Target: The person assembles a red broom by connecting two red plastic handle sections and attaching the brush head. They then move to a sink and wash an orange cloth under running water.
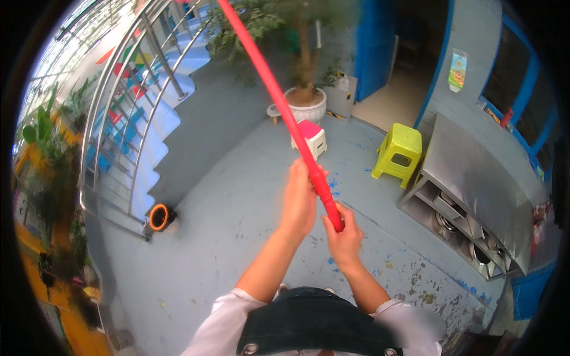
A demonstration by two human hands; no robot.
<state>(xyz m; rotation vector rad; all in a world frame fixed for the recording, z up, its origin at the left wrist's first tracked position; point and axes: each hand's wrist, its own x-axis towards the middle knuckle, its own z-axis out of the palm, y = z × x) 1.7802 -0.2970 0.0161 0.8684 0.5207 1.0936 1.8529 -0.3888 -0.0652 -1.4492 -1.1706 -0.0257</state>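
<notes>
A long red pole (276, 95) slants from the top of the view down to just in front of my body. Its far end runs out of the picture or into the blur at the top, so what it carries there is hidden. My left hand (300, 200) is closed round the pole a little above its lower end. Nearer to me, my right hand (345, 238) grips the pole's bottom end, thumb and fingers pressed against it. Both forearms reach forward over the grey floor (231, 231).
A metal railing (148, 124) and blue-white steps rise at the left, near a dark pot with an orange rim (159, 217). A white planter (310, 110), a white stool with a red top (319, 142), a yellow-green stool (401, 154) and a steel cabinet (475, 178) stand ahead and right.
</notes>
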